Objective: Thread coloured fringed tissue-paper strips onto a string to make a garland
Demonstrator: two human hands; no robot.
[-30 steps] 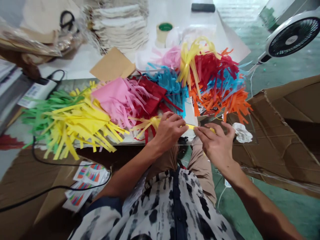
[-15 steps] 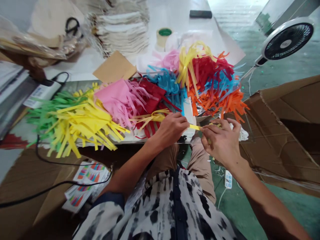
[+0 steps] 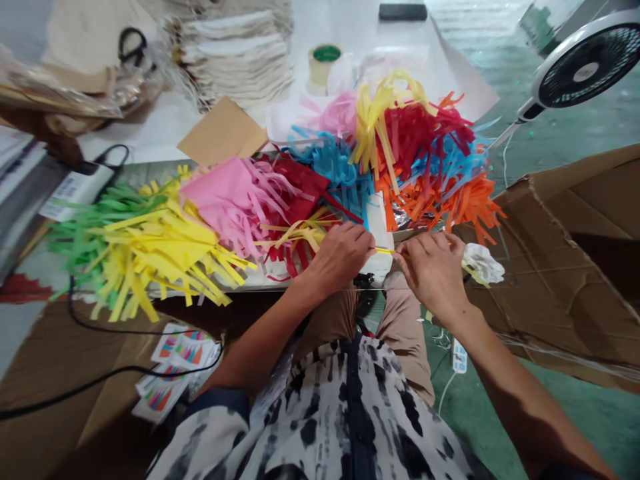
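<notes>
Between my hands a narrow yellow paper strip (image 3: 384,251) is stretched, thin as if twisted. My left hand (image 3: 345,250) is closed on its left end, where a yellow fringed tassel (image 3: 305,232) spreads out on the far side of the fingers. The strip's right end is pinched by my right hand (image 3: 433,267), whose fingers are drawn together. Left of my hands lie fringed yellow paper (image 3: 165,243), green fringe (image 3: 100,213), pink fringed paper (image 3: 230,190) and dark red fringe (image 3: 300,187). Blue fringe (image 3: 330,160) is just beyond them.
Orange fringe (image 3: 475,203) and a pale yellow tassel (image 3: 377,120) lie at the right. Behind stand a tape roll (image 3: 320,77) and stacked off-white cloth (image 3: 240,60). A fan (image 3: 585,70) and a cardboard box (image 3: 565,247) are on the right. A black cable (image 3: 125,370) runs at lower left.
My right hand's fingers have closed in and rolled over the strip, moving slightly left. The strip looks thinner now. My left hand keeps its hold.
</notes>
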